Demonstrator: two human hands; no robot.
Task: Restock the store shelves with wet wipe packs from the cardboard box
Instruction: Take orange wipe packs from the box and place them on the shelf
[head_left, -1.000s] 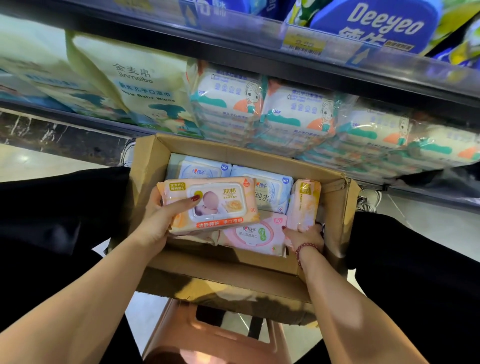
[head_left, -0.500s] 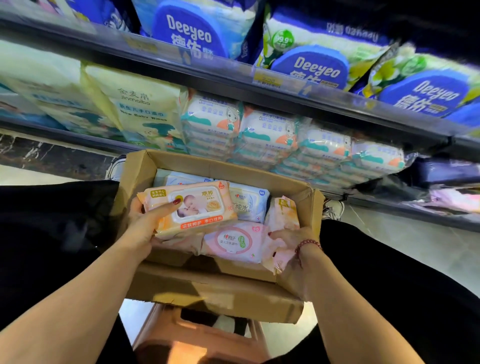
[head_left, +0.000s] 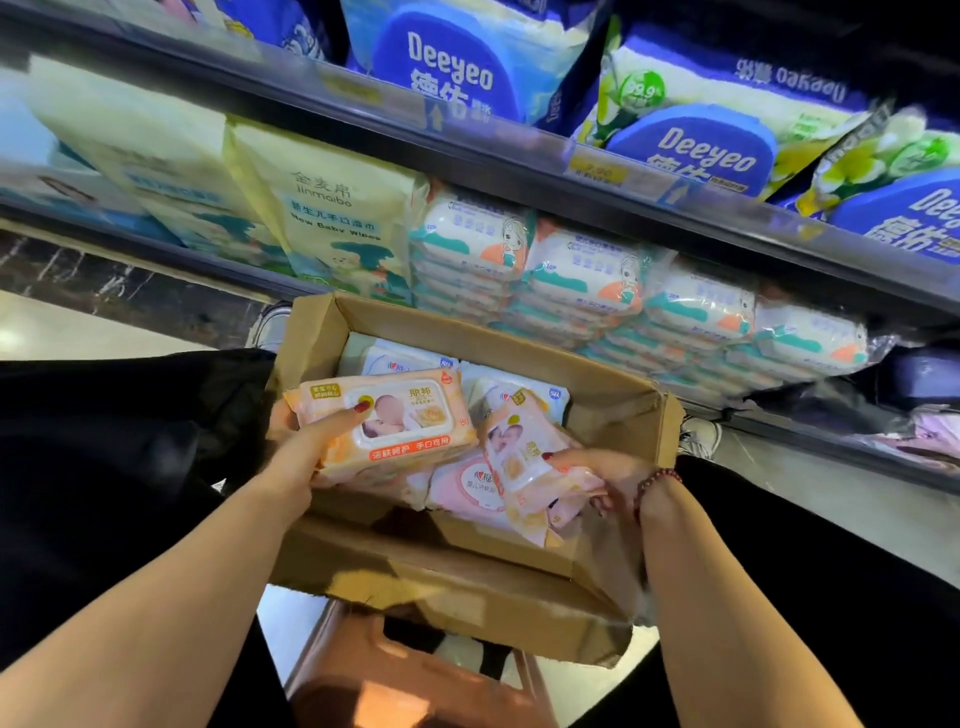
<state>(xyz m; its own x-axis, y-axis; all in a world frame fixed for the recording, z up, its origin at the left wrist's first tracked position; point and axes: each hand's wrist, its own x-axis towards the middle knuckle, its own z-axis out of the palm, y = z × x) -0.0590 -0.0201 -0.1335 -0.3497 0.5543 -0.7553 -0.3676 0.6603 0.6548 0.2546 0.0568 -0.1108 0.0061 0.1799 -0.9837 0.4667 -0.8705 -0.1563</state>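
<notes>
Pack (head_left: 519, 457) in right hand (head_left: 602, 475) lifted, box (head_left: 467, 587) below shelves (head_left: 519, 161).

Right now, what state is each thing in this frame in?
cardboard box: open, flaps folded out, partly filled.
left hand: grips the flat orange wet wipe pack, raised over the box.
right hand: grips the tilted orange wet wipe pack.
pink wet wipe pack: lying flat in the box.
blue wet wipe packs: lying flat at the box's far side.
bundled white wipe packs: stacked in a row behind the box.
</notes>
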